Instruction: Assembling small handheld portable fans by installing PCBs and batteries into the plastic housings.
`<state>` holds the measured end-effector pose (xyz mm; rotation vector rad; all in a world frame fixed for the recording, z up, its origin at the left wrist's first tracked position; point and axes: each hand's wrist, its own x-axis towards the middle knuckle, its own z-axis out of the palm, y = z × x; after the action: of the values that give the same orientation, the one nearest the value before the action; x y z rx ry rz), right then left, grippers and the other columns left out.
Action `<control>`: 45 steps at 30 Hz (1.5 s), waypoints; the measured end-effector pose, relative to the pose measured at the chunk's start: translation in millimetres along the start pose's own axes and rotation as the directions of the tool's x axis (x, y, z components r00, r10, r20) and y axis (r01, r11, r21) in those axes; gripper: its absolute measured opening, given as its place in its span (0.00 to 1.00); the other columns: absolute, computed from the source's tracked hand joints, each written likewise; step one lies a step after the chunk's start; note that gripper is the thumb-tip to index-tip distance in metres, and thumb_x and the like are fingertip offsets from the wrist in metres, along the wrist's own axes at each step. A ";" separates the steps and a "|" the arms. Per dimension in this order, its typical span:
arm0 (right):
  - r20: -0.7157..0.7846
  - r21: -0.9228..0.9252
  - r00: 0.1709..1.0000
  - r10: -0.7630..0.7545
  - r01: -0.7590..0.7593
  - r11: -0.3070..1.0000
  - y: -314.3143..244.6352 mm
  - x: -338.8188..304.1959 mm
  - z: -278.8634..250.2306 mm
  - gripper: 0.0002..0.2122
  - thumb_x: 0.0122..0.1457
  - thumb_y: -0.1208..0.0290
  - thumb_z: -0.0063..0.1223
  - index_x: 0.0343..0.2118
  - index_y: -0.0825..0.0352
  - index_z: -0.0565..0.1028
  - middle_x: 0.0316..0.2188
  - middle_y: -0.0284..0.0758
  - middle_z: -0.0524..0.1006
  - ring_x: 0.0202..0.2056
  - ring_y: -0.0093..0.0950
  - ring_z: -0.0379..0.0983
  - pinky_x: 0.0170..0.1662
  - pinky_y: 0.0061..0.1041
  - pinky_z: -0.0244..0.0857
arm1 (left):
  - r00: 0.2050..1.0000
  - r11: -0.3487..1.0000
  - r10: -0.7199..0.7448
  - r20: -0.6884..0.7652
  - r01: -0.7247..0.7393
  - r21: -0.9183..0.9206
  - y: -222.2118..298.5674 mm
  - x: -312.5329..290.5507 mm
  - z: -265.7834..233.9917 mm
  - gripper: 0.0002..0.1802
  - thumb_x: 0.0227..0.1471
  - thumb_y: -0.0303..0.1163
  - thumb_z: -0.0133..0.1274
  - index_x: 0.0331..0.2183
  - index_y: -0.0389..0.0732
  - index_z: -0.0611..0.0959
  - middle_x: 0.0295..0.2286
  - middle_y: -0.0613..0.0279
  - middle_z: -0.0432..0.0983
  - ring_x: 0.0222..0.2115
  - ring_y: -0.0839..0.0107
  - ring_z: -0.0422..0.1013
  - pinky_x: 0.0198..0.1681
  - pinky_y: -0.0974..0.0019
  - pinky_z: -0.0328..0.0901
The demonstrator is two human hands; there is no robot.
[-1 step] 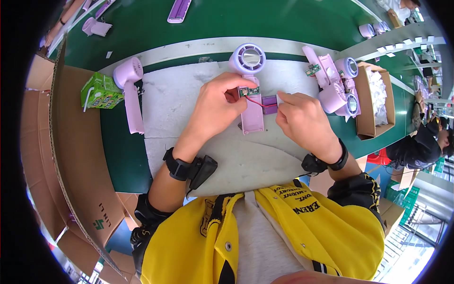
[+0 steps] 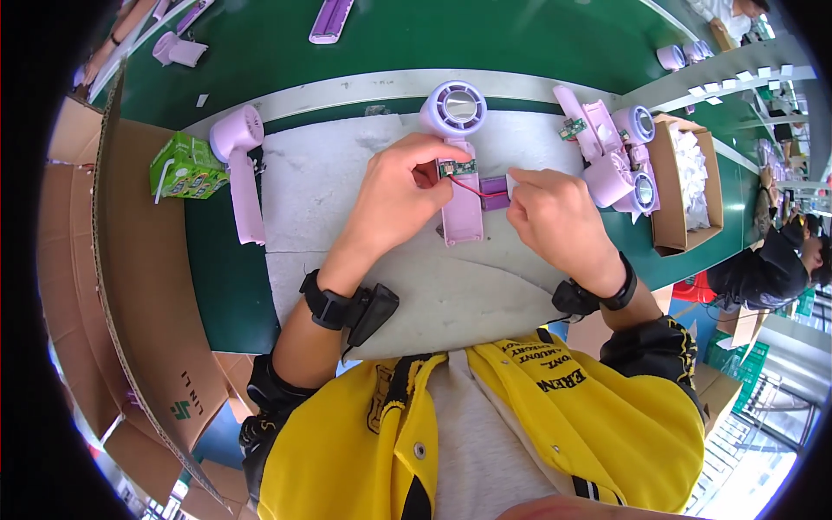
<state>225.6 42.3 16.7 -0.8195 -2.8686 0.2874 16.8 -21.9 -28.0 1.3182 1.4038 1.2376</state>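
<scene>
A lilac handheld fan (image 2: 453, 106) lies on the pale work mat, its round head away from me and its handle shell (image 2: 462, 221) open toward me. At the top of the handle is a small green circuit board (image 2: 459, 167), pinched between the thumb and forefinger of my left hand (image 2: 390, 195). A red wire runs from the board to a purple battery (image 2: 494, 192) just right of the handle. My right hand (image 2: 559, 212) is closed on the battery's right end, where a white piece shows by the fingertips. The fingers partly hide that end.
Another lilac fan (image 2: 237, 143) and a green drink carton (image 2: 184, 165) stand left, beside a tall cardboard box (image 2: 156, 286). Several fan parts (image 2: 611, 169) lie right, next to a carton of white pieces (image 2: 692, 173). Co-workers sit at the far right.
</scene>
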 end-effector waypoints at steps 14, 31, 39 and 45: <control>-0.025 0.205 0.999 -0.039 0.043 0.978 17.8 -3.1 -5.1 0.03 0.51 0.81 0.57 0.29 0.74 0.75 0.38 0.43 0.78 0.35 0.43 0.75 0.40 0.34 0.70 | 0.998 0.999 -0.051 0.027 0.051 0.013 -7.8 3.2 7.6 0.21 0.43 0.14 0.50 0.40 0.39 0.83 0.36 0.64 0.78 0.29 0.78 0.71 0.34 0.73 0.67; 0.000 0.017 1.000 -0.026 0.026 1.000 86.1 20.4 -35.6 0.07 0.56 0.81 0.49 0.38 0.71 0.68 0.38 0.46 0.69 0.38 0.43 0.69 0.43 0.37 0.65 | 1.000 1.000 -0.001 -0.019 0.001 0.028 -9.9 4.6 1.5 0.18 0.39 0.20 0.54 0.36 0.42 0.86 0.31 0.57 0.79 0.26 0.67 0.73 0.34 0.66 0.70; 0.033 0.346 0.978 -0.204 0.181 0.921 22.6 18.9 -5.0 0.22 0.47 0.77 0.65 0.48 0.67 0.74 0.45 0.40 0.75 0.40 0.37 0.75 0.43 0.29 0.70 | 0.997 0.998 -0.052 -0.065 0.051 -0.020 -11.8 3.3 3.1 0.18 0.38 0.19 0.54 0.36 0.41 0.86 0.33 0.58 0.80 0.27 0.68 0.74 0.35 0.67 0.70; 0.144 0.638 0.985 -0.091 -0.022 0.770 32.8 15.9 8.1 0.17 0.49 0.79 0.65 0.43 0.70 0.76 0.42 0.38 0.77 0.37 0.30 0.77 0.41 0.26 0.71 | 0.996 0.998 -0.060 -0.071 0.057 -0.040 -3.5 2.6 -2.0 0.18 0.39 0.18 0.54 0.36 0.40 0.86 0.33 0.59 0.80 0.26 0.71 0.74 0.33 0.69 0.69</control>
<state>227.3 77.0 3.0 -0.6144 -2.6085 1.2974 13.9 -19.4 -31.0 1.2094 1.4523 1.2770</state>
